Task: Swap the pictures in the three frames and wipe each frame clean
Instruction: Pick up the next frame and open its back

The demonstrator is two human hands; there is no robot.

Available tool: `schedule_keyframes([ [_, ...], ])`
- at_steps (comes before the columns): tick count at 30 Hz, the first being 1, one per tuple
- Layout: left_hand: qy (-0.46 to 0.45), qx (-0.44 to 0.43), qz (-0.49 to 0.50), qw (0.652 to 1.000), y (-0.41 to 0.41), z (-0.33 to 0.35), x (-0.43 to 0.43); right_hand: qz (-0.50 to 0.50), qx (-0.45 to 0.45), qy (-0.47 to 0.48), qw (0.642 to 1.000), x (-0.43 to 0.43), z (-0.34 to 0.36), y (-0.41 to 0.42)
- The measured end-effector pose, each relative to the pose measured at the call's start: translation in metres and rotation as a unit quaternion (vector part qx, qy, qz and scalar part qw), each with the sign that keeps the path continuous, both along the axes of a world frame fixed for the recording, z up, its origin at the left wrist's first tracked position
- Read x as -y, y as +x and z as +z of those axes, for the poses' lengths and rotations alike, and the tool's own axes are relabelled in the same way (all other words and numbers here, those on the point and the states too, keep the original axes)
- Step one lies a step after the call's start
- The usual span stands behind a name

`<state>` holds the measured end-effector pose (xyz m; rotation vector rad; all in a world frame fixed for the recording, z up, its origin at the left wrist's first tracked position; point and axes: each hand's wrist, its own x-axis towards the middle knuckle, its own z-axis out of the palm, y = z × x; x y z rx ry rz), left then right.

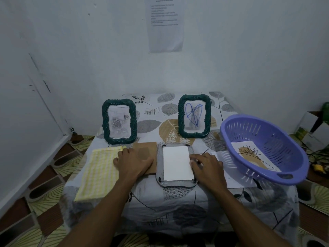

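Two green rope-edged frames stand upright at the back of the table: the left frame shows a grey rose picture, the right frame a blue heart scribble. A third frame lies face down at the front centre with a white sheet in its opening. My right hand rests on that frame's right edge, fingertips touching the sheet. My left hand lies flat on a brown cardboard backing just left of the frame. A yellow checked cloth lies at the front left.
A purple plastic basket at the right holds a picture of a brown shape with a black flower. A white paper lies under the basket's edge. The table wears a leaf-patterned cover. Walls close in behind and left.
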<state>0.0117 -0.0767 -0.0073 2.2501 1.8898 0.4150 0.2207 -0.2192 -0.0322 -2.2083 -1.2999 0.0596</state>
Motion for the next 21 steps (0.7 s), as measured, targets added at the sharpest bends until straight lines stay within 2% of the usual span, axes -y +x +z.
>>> schedule_keyframes([
  [9,0.032,0.022,-0.03,0.999,-0.008,-0.01,0.005,-0.004,-0.001,0.008,1.0,0.001,0.0,-0.001],
  [12,0.045,0.109,-0.061,0.991,0.0,-0.005,0.01,-0.005,-0.007,0.013,1.0,0.001,0.0,-0.001],
  [14,0.052,0.132,-0.108,0.984,0.013,0.001,0.015,-0.007,-0.016,0.019,1.0,0.0,0.001,-0.001],
  [17,0.037,0.084,-0.156,0.984,0.035,0.003,0.025,-0.005,-0.026,0.023,0.999,0.0,0.001,-0.002],
  [19,0.033,0.044,-0.157,0.986,0.046,-0.002,0.029,-0.004,-0.036,0.027,0.999,0.001,0.001,-0.001],
  [21,0.033,0.04,-0.144,0.988,0.05,-0.009,0.032,-0.003,-0.037,0.027,0.999,0.001,0.001,0.0],
])
